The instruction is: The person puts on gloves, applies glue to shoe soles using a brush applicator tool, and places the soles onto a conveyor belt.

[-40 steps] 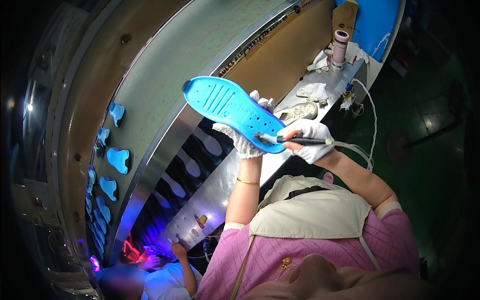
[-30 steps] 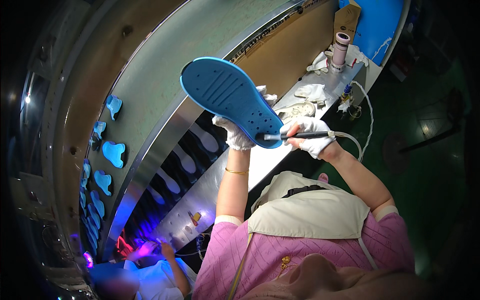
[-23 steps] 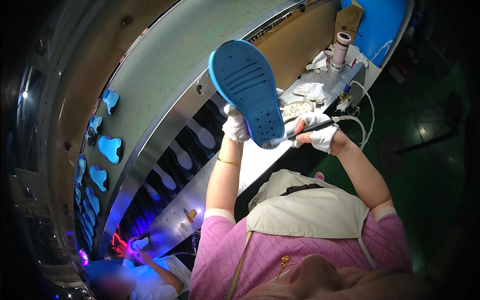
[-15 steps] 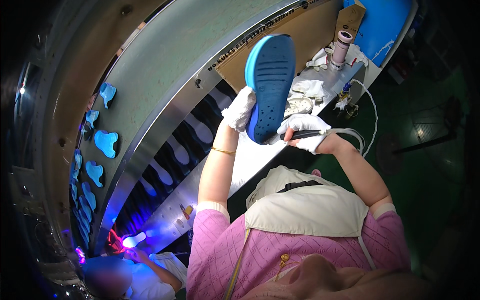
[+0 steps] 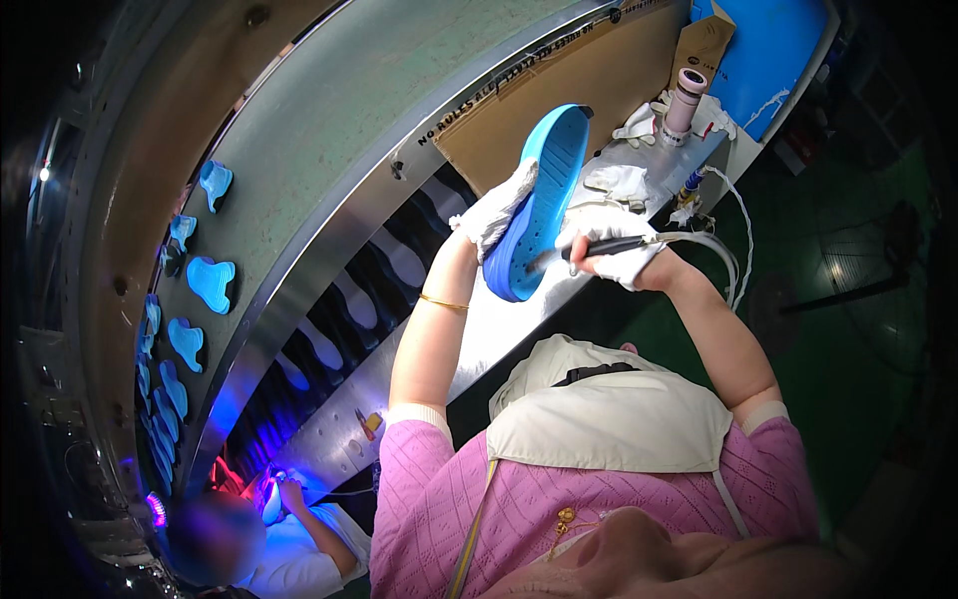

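My left hand (image 5: 501, 210), in a white glove, grips a blue shoe sole (image 5: 555, 185) by its left side wall. The sole stands tilted, narrow toe end up, with a dark blue outer wall at the near heel end. Grooves and small holes mark its light blue face. My right hand (image 5: 621, 250), gloved with some bare fingertips showing, is closed on a black-handled brush (image 5: 614, 246) with pale tubes running from its back end. The brush tip is at the sole's heel area; whether it touches is hard to tell. Under my hands lies a brightly lit metal bench (image 5: 479, 339).
Left, a green conveyor (image 5: 299, 160) carries several blue shoe pieces (image 5: 211, 286). Below its edge stand several pale sole-shaped forms (image 5: 399, 258). A cardboard sheet (image 5: 559, 100), pink bottle (image 5: 684, 105) and loose white gloves (image 5: 621, 182) lie beyond. A co-worker (image 5: 309, 544) handles something under violet light.
The sole has turned and come lower, so its dark blue side wall shows more. The brush tip now shows at the heel. The co-worker's hands and piece have shifted.
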Motion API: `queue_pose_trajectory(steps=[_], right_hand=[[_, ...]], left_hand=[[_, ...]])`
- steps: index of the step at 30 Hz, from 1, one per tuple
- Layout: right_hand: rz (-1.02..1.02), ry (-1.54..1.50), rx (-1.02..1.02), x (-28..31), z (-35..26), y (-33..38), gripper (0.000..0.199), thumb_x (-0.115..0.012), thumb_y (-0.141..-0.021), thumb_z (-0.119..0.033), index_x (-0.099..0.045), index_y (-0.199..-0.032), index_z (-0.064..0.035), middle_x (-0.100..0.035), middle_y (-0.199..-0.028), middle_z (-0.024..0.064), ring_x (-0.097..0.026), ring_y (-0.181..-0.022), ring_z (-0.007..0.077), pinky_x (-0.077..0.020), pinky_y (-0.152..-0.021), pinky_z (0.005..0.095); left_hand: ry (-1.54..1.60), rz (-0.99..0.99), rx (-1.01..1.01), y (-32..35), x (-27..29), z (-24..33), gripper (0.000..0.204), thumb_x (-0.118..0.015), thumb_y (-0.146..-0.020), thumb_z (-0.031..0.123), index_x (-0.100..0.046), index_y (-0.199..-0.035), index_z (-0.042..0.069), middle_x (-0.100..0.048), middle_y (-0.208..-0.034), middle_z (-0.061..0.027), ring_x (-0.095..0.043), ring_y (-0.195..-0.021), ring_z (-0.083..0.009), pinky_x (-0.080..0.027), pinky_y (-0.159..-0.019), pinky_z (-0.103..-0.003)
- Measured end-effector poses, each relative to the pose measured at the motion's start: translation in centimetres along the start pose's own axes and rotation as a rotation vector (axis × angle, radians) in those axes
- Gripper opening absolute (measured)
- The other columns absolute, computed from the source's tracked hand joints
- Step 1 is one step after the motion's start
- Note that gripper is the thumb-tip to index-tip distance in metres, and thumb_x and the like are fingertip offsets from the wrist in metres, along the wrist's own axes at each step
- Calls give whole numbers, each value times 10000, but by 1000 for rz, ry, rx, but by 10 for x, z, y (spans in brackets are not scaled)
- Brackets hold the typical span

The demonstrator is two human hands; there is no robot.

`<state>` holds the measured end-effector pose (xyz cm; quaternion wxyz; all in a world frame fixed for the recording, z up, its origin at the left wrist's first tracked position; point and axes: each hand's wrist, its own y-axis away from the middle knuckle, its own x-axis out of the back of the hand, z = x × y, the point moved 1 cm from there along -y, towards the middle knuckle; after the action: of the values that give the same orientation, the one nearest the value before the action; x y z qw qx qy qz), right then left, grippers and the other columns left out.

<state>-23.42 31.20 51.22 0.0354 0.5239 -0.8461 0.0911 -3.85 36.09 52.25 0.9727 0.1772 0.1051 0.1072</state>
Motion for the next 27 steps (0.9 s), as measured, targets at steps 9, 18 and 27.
queue_pose_trajectory(steps=[9,18,27], right_hand=[[-8,45,25,18,-10,-6,90,-621,-770,39,-596,-764,-47,-619,-835,44,-594,-779,129,-490,-738,252],[-3,108,179,33,-33,8,128,-659,-718,40,-570,-752,-45,-568,-740,40,-549,-720,146,-449,-669,283],[410,41,180,9,-4,14,111,-693,-782,-29,-629,-874,-30,-632,-775,37,-589,-705,78,-489,-633,231]], left_hand=[[22,-84,57,6,5,-2,646,-575,-874,537,-499,-1282,42,-623,-1041,-127,-627,-842,-178,-543,-739,-304],[520,-123,-407,30,21,7,636,-442,-929,552,-387,-1306,42,-527,-1218,-181,-558,-1094,-264,-493,-925,-414],[1009,-471,-110,16,36,-85,678,-436,-906,495,-426,-1331,-32,-544,-1262,-211,-588,-1084,-362,-461,-965,-492]])
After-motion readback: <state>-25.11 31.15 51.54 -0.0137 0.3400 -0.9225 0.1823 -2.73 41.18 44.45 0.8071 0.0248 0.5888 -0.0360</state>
